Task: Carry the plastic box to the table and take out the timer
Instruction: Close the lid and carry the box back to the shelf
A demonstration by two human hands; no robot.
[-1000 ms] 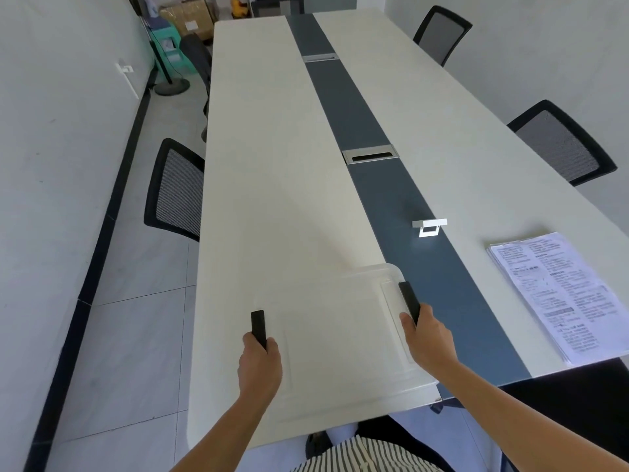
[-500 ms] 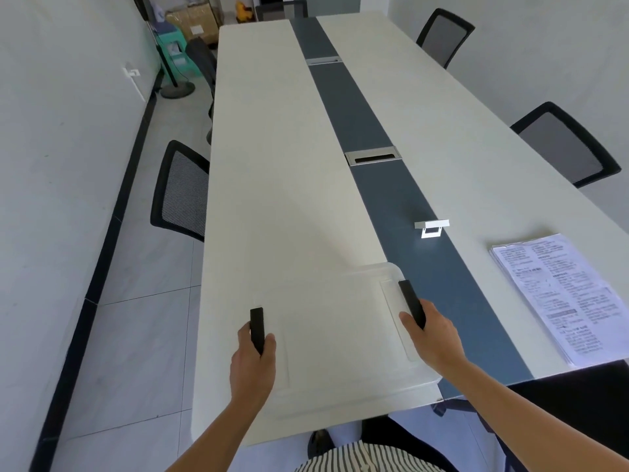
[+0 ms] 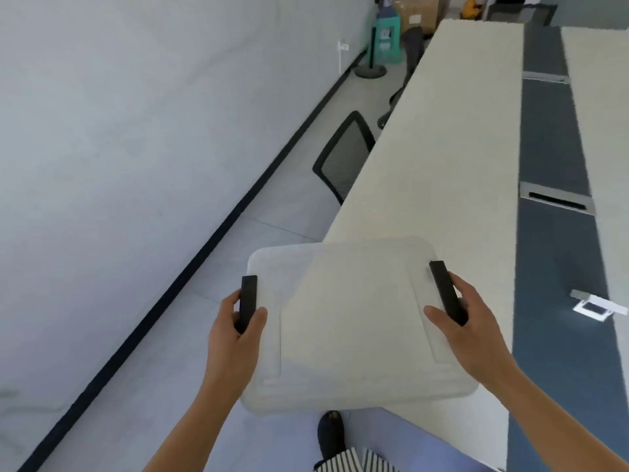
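The translucent plastic box (image 3: 343, 321), lid on, sits half over the near left corner of the long white table (image 3: 442, 172); its left part overhangs the floor. My left hand (image 3: 235, 332) grips the black clip on the box's left side, thumb on the lid. My right hand (image 3: 466, 332) holds the black clip on the right side. The timer is not visible; the lid hides the inside.
A grey-blue strip (image 3: 554, 253) with a cable slot (image 3: 556, 199) runs down the table's middle, with a small white bracket (image 3: 594, 306) on it. A black mesh chair (image 3: 343, 158) stands at the table's left. A wall (image 3: 136, 148) is close on the left.
The view has swung left, so the table now lies to the right. The box has shifted toward the table's left edge and overhangs it. Both hands stay on the clips.
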